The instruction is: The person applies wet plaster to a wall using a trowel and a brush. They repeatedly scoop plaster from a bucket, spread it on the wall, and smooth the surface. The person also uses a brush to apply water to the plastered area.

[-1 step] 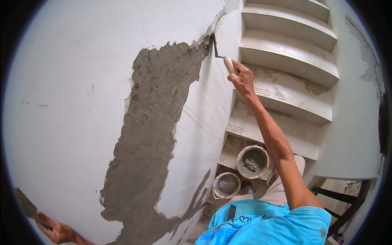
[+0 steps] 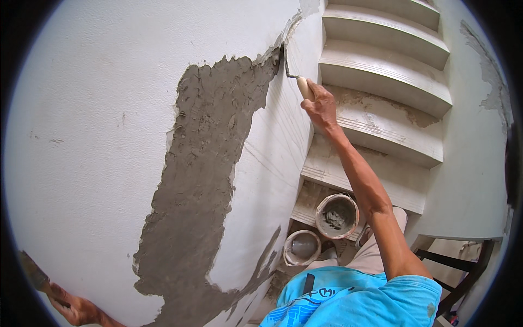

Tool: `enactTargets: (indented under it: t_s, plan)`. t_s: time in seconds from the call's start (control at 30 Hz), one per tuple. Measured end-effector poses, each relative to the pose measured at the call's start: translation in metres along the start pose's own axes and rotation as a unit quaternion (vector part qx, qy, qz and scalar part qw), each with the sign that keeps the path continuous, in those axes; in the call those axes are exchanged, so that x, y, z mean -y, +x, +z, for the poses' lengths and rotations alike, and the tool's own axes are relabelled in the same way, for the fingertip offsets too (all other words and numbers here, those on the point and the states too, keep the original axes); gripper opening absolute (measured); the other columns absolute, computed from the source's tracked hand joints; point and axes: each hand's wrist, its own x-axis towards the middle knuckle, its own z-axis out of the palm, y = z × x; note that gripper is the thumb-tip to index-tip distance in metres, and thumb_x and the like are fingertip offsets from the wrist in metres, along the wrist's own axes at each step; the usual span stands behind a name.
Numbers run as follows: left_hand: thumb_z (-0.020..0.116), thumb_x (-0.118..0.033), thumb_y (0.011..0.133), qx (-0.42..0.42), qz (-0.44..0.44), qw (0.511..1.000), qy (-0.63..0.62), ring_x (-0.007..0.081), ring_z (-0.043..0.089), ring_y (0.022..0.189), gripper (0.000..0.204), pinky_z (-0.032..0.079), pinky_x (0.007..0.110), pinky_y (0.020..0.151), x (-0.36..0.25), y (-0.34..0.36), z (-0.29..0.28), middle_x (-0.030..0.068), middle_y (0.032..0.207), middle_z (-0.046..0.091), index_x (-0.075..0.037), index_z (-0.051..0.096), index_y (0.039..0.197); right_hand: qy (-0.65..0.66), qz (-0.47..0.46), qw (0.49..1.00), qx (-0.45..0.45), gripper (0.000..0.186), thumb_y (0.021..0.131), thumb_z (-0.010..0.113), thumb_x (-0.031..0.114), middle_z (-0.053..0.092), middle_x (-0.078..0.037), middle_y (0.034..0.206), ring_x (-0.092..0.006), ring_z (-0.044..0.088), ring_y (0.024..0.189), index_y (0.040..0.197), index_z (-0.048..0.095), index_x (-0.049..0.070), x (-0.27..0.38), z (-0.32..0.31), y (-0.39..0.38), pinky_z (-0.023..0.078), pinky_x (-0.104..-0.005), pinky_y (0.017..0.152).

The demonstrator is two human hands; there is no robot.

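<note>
My right hand (image 2: 321, 106) is wrapped round the pale handle of a trowel (image 2: 303, 87), arm stretched up and forward. The trowel's dark blade, seen edge-on, rests against the wall at the upper right end of a broad patch of wet grey mortar (image 2: 201, 152). That patch is rough at its top and smoother lower down. At the lower left rim, my left hand (image 2: 79, 309) is closed on what looks like a flat brush (image 2: 35, 272); its far end is dark and partly cut off by the picture's edge. The brush is held near the white wall (image 2: 98, 163).
Stairs (image 2: 387, 76) rise on the right, with dirt on several treads. A bucket of grey mortar (image 2: 338, 216) and a smaller bucket of greyish liquid (image 2: 302, 247) stand by my feet. A dark railing (image 2: 468, 272) is at lower right. Another wall (image 2: 474, 158) bounds the stairs.
My right hand and the trowel have shifted very slightly to the left. My left hand and the buckets have stayed in place.
</note>
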Motion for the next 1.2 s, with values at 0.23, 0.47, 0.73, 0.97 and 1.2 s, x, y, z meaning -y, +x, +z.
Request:
enactTargets:
  t_s: [0.23,0.47,0.73,0.97,1.2]
  plan:
    - [0.056,-0.025,0.102,-0.014,-0.019,0.999,0.032,0.0203,0.068,0.103,0.031,0.06,0.038,0.085,-0.002,-0.001,0.004,0.0127,0.123,0.068,-0.002,0.069,0.119,-0.066,0.005,0.997,0.033,0.07,0.072,0.065,0.005,0.06,-0.023,0.097,-0.0404,0.065,0.084,0.139,0.044,0.0,0.034,0.017,-0.023,0.055,-0.0468,0.073]
    - [0.056,-0.025,0.102,-0.016,-0.038,0.998,0.045,0.0206,0.068,0.103,0.031,0.06,0.039,0.085,-0.002,-0.002,0.004,0.0127,0.122,0.068,-0.002,0.069,0.119,0.04,0.008,0.998,0.048,0.07,0.067,0.062,0.011,0.065,-0.023,0.1,-0.0361,0.065,0.085,0.134,0.054,-0.004,0.036,-0.022,-0.06,0.052,-0.0432,0.079]
    - [0.056,-0.025,0.102,-0.018,-0.074,0.996,0.046,0.0208,0.069,0.102,0.031,0.06,0.039,0.084,-0.007,-0.001,0.006,0.0126,0.122,0.068,-0.002,0.069,0.119,-0.03,0.004,0.999,0.019,0.071,0.07,0.067,0.007,0.062,-0.021,0.1,-0.0367,0.066,0.083,0.138,0.048,0.001,0.029,0.002,-0.053,0.055,-0.0448,0.072]
    - [0.057,-0.026,0.101,-0.014,-0.053,0.998,0.041,0.0208,0.069,0.101,0.032,0.06,0.038,0.084,-0.013,-0.006,0.006,0.0124,0.121,0.069,-0.002,0.069,0.118,0.008,-0.027,0.999,0.027,0.079,0.068,0.066,-0.002,0.057,-0.019,0.095,-0.0385,0.065,0.081,0.143,0.042,0.005,0.073,0.012,-0.119,0.054,-0.0458,0.069]
    - [0.058,-0.027,0.101,-0.004,-0.046,0.998,0.03,0.0207,0.069,0.1,0.033,0.06,0.038,0.084,-0.032,-0.006,0.003,0.0122,0.12,0.069,-0.001,0.069,0.118,0.062,-0.021,0.998,0.003,0.073,0.069,0.062,0.001,0.057,-0.019,0.097,-0.0364,0.061,0.085,0.14,0.048,0.002,0.057,-0.015,-0.115,0.052,-0.045,0.077]
